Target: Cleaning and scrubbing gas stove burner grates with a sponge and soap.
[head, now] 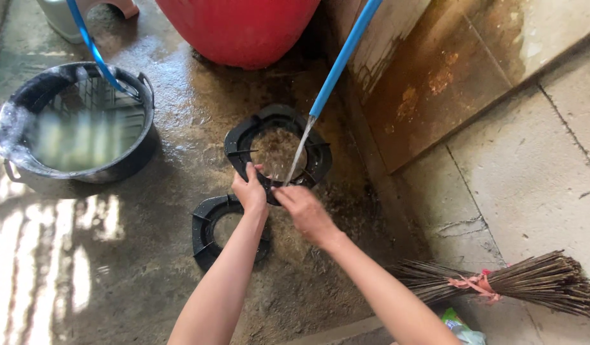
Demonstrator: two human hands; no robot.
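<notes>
A black round stove grate (244, 137) is held tilted above the wet concrete floor. My left hand (250, 190) grips its near rim. My right hand (304, 211) rests on the same rim beside it, fingers pressed to the metal. Water streams from a blue hose (343, 57) onto the grate's near edge, right by my hands. A second black grate (209, 223) lies flat on the floor under my left forearm.
A dark metal basin (138, 150) full of water sits at left with another blue hose (93, 51) in it. A red tub (237, 29) stands behind. A twig broom (525, 284) lies at right near a stained wall slab (435, 89).
</notes>
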